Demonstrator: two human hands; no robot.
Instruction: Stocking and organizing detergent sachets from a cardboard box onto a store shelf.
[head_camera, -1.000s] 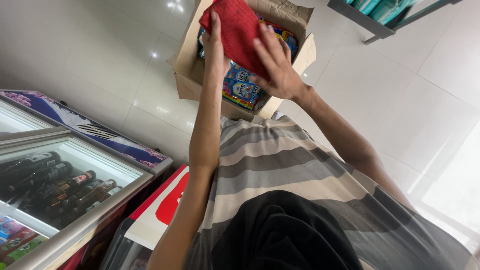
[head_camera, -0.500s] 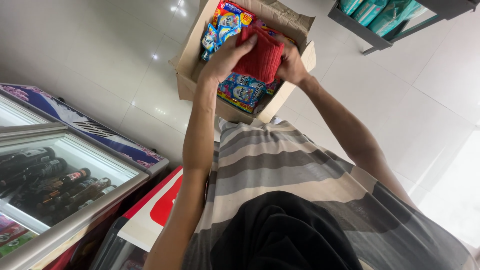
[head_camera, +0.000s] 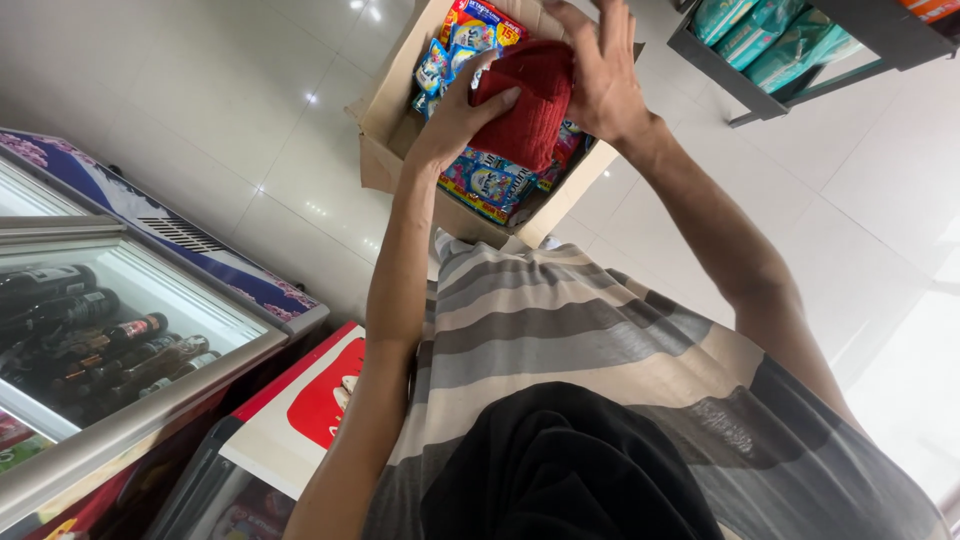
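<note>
A folded red cloth (head_camera: 528, 112) lies over the colourful packets (head_camera: 492, 185) in an open cardboard box (head_camera: 392, 128) on the tiled floor. My left hand (head_camera: 455, 120) grips the cloth's near left edge, thumb on top. My right hand (head_camera: 598, 72) rests flat on the cloth's right side, fingers spread. Both forearms reach down from my striped shirt (head_camera: 600, 350).
A glass-topped chest freezer with bottles (head_camera: 110, 340) stands at the left, a second freezer with a red and white lid (head_camera: 300, 400) beside it. A dark metal shelf with teal packs (head_camera: 790, 50) is at the upper right. White floor tiles (head_camera: 200, 90) surround the box.
The red cloth, held up over the box a second ago, has come down onto the packets. My right hand has flattened on it.
</note>
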